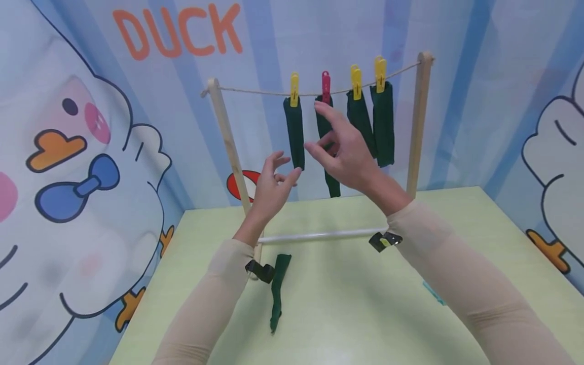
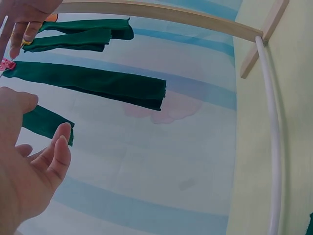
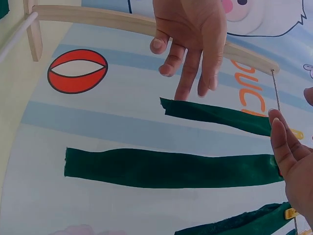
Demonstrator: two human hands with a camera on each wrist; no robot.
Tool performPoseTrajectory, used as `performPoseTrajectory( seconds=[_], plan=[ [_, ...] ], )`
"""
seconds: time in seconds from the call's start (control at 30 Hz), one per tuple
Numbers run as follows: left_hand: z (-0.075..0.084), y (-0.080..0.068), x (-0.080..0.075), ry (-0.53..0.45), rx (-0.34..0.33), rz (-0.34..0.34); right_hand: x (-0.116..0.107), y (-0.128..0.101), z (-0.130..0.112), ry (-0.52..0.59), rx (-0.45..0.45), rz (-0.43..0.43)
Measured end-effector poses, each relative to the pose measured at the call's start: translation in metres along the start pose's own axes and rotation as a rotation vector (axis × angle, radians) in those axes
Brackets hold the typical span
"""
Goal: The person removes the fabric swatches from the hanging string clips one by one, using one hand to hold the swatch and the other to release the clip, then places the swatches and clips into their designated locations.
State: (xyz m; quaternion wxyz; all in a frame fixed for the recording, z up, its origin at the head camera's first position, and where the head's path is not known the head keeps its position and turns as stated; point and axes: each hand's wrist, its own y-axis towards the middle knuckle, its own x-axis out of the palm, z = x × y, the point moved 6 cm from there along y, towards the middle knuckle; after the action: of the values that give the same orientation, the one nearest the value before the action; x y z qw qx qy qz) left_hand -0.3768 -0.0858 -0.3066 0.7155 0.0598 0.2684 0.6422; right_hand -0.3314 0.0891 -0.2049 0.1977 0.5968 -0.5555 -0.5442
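Both hands, left hand (image 1: 270,190) and right hand (image 1: 345,147), fingers released, near pink-pegged green strip (image 1: 329,152) (just hung); next, fetch table strip (image 1: 277,289)

Head looks down; wrist views share hanging socks (image 1: 328,147).

A pale green counter (image 1: 347,304) fills the lower part of the head view and serves as the landmark. Behind its far edge rises a wall (image 1: 461,61) of light blue and white vertical stripes, with the orange word DUCK (image 1: 178,31) high above the counter's left rear corner and a red oval shape (image 1: 237,185) low against the back edge. To the counter's left, a large white cartoon duck (image 1: 68,167) with an orange bill and blue bow tie covers the side wall. To its right, another white cartoon figure (image 1: 554,152) shows. The light is soft and even.
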Motion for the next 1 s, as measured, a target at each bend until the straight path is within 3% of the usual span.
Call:
performPoseTrajectory(
  seconds=[0.2, 1.0],
  plan=[
    [0.003, 0.005, 0.002, -0.02, -0.009, -0.003, -0.002, 0.009, 0.002, -0.007, -0.014, 0.022],
    [0.005, 0.015, 0.009, -0.082, -0.093, -0.01, -0.006, 0.049, 0.006, -0.035, 0.115, -0.037]
  ],
)
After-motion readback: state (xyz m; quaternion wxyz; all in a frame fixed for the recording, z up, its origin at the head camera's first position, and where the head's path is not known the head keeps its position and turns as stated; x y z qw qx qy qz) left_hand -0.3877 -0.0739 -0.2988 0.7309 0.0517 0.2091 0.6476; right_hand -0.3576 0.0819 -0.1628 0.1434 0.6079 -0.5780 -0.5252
